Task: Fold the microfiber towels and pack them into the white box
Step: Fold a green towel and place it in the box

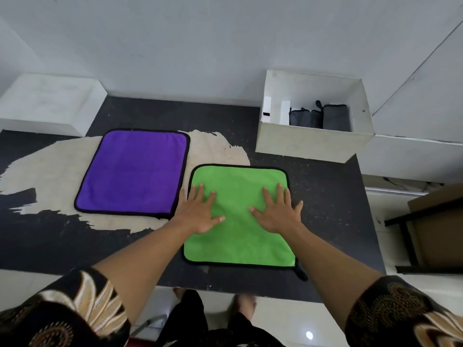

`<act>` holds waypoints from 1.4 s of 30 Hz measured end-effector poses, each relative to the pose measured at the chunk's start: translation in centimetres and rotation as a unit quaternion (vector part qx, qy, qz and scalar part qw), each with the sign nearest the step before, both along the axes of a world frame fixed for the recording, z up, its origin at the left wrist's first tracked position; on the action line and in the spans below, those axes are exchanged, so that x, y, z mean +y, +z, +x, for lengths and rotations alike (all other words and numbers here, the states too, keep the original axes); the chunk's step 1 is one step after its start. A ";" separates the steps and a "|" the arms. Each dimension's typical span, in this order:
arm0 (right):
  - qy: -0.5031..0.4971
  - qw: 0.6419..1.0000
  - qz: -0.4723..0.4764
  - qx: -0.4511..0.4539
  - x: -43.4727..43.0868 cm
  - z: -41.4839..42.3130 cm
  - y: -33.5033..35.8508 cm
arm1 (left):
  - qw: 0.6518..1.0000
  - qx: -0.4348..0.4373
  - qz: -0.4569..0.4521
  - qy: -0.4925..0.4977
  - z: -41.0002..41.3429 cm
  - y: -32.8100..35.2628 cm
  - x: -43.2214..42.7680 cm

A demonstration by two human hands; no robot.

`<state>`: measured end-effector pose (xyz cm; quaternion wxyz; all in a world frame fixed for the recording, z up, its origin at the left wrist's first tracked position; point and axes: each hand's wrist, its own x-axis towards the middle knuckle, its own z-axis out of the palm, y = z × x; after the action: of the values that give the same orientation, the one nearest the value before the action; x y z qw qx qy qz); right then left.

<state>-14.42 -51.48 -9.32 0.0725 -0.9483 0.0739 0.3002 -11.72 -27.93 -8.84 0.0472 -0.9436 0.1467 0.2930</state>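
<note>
A green microfiber towel (238,244) with black edging lies flat on the dark table in front of me. My left hand (198,212) rests flat on its left part, fingers spread. My right hand (276,211) lies flat on its right part, fingers spread too. A purple towel (132,171) with black edging lies spread out to the left, touched by neither hand. The white box (310,144) stands open at the back right, with grey folded towels (319,117) upright inside it.
The dark table (325,221) has a worn pale patch under the purple towel. A white box lid or block (50,103) sits at the back left. A brown stool or frame (431,229) stands off the table's right side. The wall rises just behind.
</note>
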 end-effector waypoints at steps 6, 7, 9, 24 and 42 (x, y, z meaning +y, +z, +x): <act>-0.086 0.996 -0.026 -0.013 -0.7 1.6 0.5 | 0.998 -0.020 -0.042 0.035 2.2 0.1 -0.4; -0.143 0.988 -0.012 -0.058 -0.8 2.1 0.9 | 0.991 -0.072 -0.074 0.084 2.6 0.3 -0.4; -0.273 0.949 0.041 -0.154 -1.2 3.3 1.4 | 0.959 -0.166 -0.114 0.199 3.6 0.7 -0.5; -0.379 0.907 0.098 -0.158 -5.8 5.7 1.9 | 0.919 -0.103 -0.166 0.342 9.4 1.5 -2.9; -0.002 0.990 -0.024 -0.142 -2.6 -7.0 -3.0 | 0.991 -0.113 -0.066 0.030 -7.9 -4.3 -0.6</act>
<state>-21.38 -54.09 -12.30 0.0596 -0.9826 0.0716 0.1608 -19.64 -28.56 -13.17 -0.0076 -0.9756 0.1313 0.1757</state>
